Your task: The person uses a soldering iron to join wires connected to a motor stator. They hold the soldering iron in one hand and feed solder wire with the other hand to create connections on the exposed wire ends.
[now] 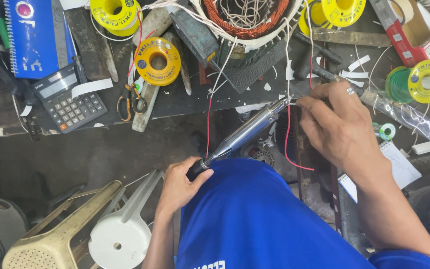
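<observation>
Two hands were at work over the cluttered bench. Your left hand (pixel 180 184) was closed around the dark handle of a soldering iron (pixel 242 133), whose shiny metal barrel slanted up and to the right, its tip meeting a thin white wire (pixel 302 103). Your right hand (pixel 337 127) was curled, fingers pinching that wire just beside the iron's tip; a ring showed on one finger. A red wire (pixel 288 144) hung down below the joint and looped toward your right wrist. The white leads ran up toward a motor stator (pixel 247 25) with copper windings at the top of the bench. Yellow solder spools (pixel 158 61) lay left of the stator, with scissors (pixel 131 101) and a grey calculator (pixel 68 98) farther left, well apart from your hands.
</observation>
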